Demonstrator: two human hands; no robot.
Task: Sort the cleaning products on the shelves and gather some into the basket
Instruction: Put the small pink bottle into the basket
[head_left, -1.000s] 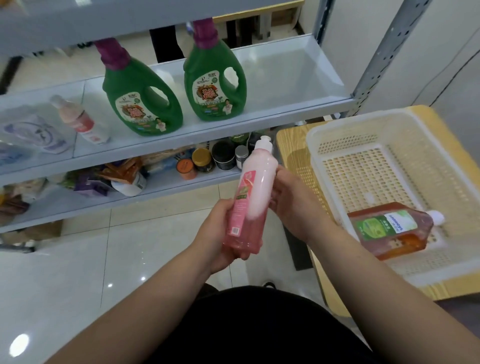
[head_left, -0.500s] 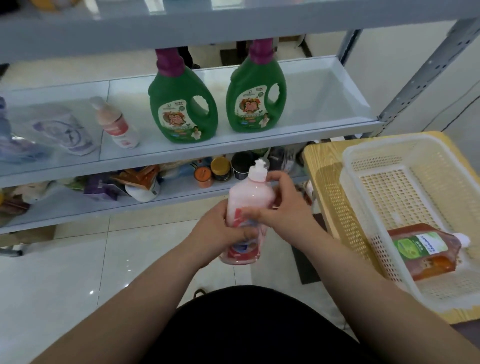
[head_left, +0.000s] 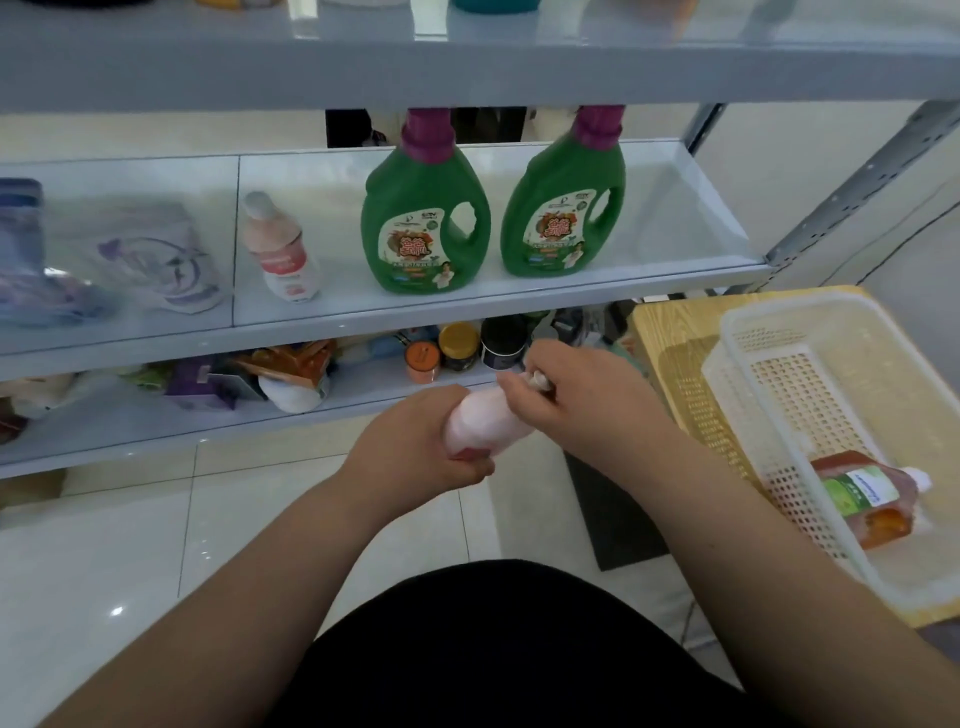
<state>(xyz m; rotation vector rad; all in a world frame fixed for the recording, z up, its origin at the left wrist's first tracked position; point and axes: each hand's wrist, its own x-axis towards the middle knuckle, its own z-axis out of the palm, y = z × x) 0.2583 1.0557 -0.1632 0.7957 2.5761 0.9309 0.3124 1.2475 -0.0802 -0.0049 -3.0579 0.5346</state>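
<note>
Grey metal shelving (head_left: 675, 223), middle shelf: two green detergent jugs, left one (head_left: 423, 228) and right one (head_left: 563, 208), stand upright side by side near the front edge, right of centre. A white-and-purple refill pouch (head_left: 156, 260) leans toward the left end, and a small pink bottle (head_left: 280, 249) is tilted between the pouch and the jugs. White perforated basket (head_left: 800, 307) sits on a wooden table (head_left: 670, 332) by the shelving's right post. An amber bottle (head_left: 862, 499) lies on its side in the basket against its left wall, near the front, white cap pointing right. Left hand (head_left: 415, 447): fingers curled tight round the lower body of the pink bottle in hand (head_left: 483, 421). Right hand (head_left: 576, 400): fingertips bunched together, pinching the white cap. That bottle is carried in the air, tilted cap-up to the right, just before the lower shelf's front edge, left of the basket. Small jars (head_left: 458, 345) line the lower shelf behind it.
</note>
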